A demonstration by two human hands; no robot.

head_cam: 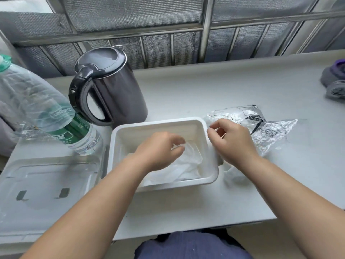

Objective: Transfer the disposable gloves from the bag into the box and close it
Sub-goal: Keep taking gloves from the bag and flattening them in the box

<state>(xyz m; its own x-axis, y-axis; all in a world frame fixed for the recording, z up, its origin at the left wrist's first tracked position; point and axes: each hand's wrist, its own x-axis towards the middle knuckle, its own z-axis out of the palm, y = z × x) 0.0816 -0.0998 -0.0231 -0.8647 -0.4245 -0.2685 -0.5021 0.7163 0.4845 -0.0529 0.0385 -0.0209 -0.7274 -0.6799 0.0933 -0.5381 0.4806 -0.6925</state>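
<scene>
Starting at the near edge of the desk (186, 212), both forearms reach in over it. At the near left corner a clear lid (50, 176) lies flat, off the box. Centre stage, just in from the near edge, the white box (158, 122) stands open. Inside sits a crumpled heap of gloves (188, 165): thin, translucent, whitish film, bunched toward the box's near right corner. The left hand (158, 148) hangs over the box, fingers curled, pinching the film at the top of the heap. The right hand (233, 141) is above the box's right rim, thumb and forefinger nipped together on more film, which drapes over that rim onto the desk. Just beyond, to the right, the bag (261, 126) lies flattened, clear and crinkled, with black print. Behind the box stands a dark kettle (112, 86). Left of it are a green-labelled bottle (80, 135) and a bigger clear bottle (28, 96) at the left edge.
</scene>
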